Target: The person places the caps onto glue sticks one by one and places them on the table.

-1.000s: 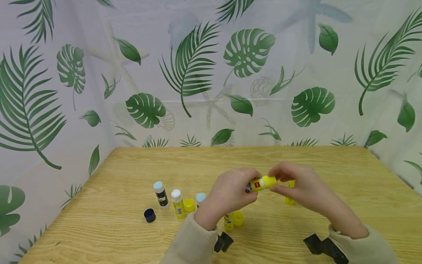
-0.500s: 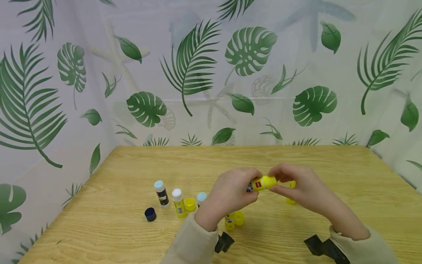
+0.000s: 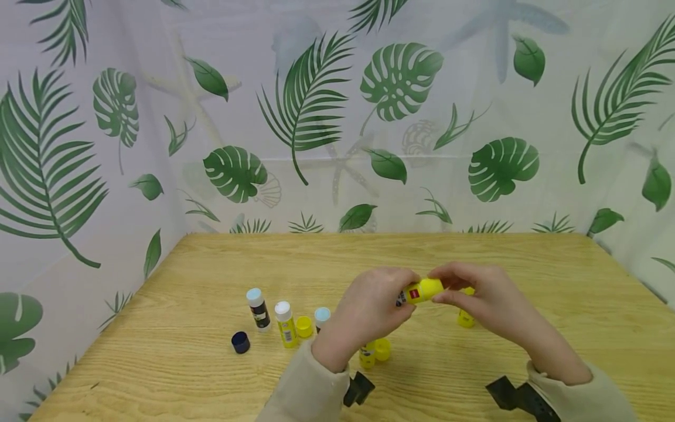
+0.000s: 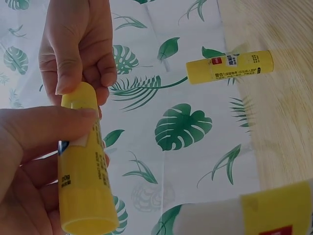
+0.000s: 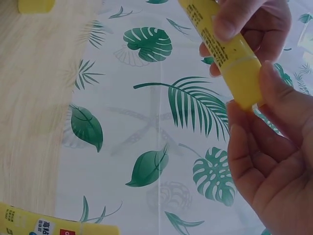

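One glue stick (image 3: 423,291) sits in left fingers (image 3: 405,275), touching right fingers (image 3: 451,271).

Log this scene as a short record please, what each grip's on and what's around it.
Left grip: holds yellow glue stick
Right grip: pinches that stick's plain yellow end
Loose caps: dark cap, yellow cap, second yellow cap
Standing, head view: dark-labelled stick, white-topped stick
Partly hidden, head view: blue-topped stick, lower yellow stick, far-right yellow stick
Surface: wood-grain table
Backdrop: leaf-print sheet
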Demonstrator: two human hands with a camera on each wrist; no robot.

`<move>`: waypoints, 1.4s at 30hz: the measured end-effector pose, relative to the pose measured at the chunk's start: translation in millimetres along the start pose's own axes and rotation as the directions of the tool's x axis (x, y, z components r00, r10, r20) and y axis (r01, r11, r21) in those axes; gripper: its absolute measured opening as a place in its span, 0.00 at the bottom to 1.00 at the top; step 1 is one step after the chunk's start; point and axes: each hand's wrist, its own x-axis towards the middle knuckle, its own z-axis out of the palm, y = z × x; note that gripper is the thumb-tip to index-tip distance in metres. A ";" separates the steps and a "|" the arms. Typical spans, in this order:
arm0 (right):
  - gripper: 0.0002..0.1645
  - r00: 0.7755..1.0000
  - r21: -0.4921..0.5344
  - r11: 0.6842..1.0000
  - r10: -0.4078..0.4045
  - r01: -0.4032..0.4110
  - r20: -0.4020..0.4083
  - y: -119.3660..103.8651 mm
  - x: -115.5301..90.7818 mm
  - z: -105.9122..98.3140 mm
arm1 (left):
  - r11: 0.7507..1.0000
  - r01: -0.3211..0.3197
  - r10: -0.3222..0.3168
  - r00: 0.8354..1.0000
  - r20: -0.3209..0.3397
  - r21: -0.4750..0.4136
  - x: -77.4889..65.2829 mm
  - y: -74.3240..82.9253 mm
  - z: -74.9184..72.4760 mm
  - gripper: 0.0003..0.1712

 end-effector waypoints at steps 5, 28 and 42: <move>0.13 1.000 0.002 1.000 0.018 -0.018 -0.005 -2.0 -0.3 -0.8 | 1.000 -0.030 0.030 0.999 -0.038 0.001 -1.1 0.8 -0.9 0.16; 0.14 0.999 -0.008 1.000 -0.003 0.002 -0.040 1.2 1.8 2.2 | 0.995 0.092 -0.091 0.996 0.023 -0.036 0.2 -2.5 -1.8 0.18; 0.16 0.985 -0.204 0.965 0.173 -0.165 0.022 21.4 1.2 3.0 | 0.983 0.180 -0.167 0.952 0.256 -0.027 -1.1 -11.0 -10.1 0.22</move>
